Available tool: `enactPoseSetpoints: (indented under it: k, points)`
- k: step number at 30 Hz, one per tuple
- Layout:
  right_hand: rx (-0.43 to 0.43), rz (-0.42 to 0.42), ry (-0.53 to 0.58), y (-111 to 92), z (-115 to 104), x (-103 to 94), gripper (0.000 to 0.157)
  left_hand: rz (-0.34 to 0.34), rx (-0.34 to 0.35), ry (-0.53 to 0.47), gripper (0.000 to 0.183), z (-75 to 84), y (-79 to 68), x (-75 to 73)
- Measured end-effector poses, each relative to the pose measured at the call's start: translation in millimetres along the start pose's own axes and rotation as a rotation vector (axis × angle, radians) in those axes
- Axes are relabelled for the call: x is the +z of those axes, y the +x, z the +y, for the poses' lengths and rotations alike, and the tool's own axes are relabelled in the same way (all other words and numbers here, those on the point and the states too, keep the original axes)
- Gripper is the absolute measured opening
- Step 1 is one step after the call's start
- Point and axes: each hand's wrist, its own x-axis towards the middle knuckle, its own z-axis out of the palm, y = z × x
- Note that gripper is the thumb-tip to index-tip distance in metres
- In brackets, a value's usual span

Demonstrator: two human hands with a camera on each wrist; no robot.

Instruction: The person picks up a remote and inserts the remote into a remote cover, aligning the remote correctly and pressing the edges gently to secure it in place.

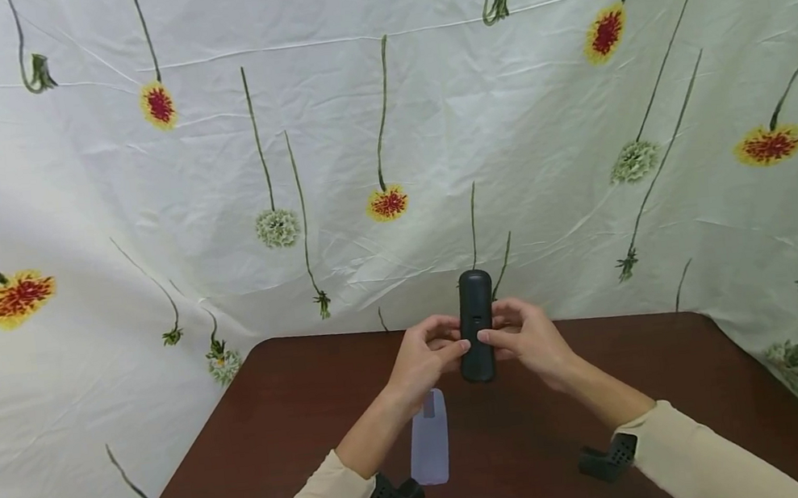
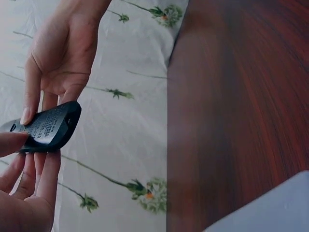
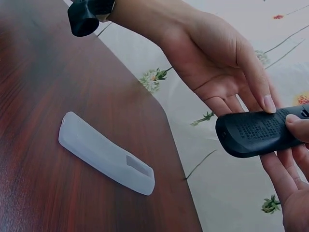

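Writing covers the back of the black remote (image 3: 258, 131), too small to read. Both hands, left (image 1: 421, 356) and right (image 1: 525, 337), pinch it above the table (image 1: 257, 426), thumbs on top, fingers beneath. Only the head and right wrist views show the whole translucent sleeve (image 3: 106, 152) lying on the table.

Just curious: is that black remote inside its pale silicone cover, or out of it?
Out. The slim black plastic remote is held bare by both hands, while the pale translucent silicone sleeve lies apart on the dark wooden table.
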Motion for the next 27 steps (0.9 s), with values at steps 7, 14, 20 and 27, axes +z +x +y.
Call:
enactPoseSetpoints:
  k: [7, 14, 20, 27]
  points:
    - [0.002, 0.068, 0.022, 8, 11, 11.8, 0.035, 0.092, -0.020, 0.105, 0.024, -15.4, 1.7, -21.0]
    - [0.013, 0.137, 0.039, 14, 26, 23.3, 0.033, 0.203, -0.052, 0.209, 0.019, -29.7, 4.2, -37.4]
    - [0.029, 0.172, 0.070, 19, 38, 34.3, 0.034, 0.255, -0.095, 0.286, 0.016, -46.8, 5.4, -52.7]
    - [0.037, 0.191, 0.073, 21, 49, 45.6, 0.031, 0.261, -0.116, 0.352, 0.020, -62.9, 3.4, -66.7]
